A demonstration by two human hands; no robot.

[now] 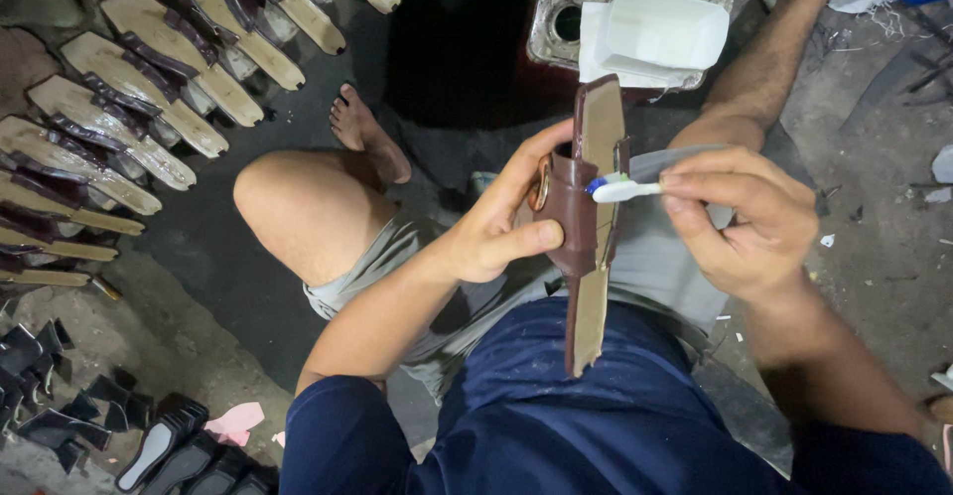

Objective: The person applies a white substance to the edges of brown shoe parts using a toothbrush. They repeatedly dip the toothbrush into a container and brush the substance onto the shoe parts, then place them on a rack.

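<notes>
Sandal sole held upright over the lap for brushing along its strap edge.
Left hand point(496, 227) clamps brown-strapped sole point(586, 227); right hand point(745, 217) pinches white brush point(620, 189), bristles touching strap. White tray point(655, 33) beyond; finished soles point(139, 88) rowed on floor, left.

Brown-strapped sandal sole point(594, 219) upright; white toothbrush point(623, 190) against it

Dim overhead light, dark floor shadows, slight blur w/ edge distortion.
</notes>
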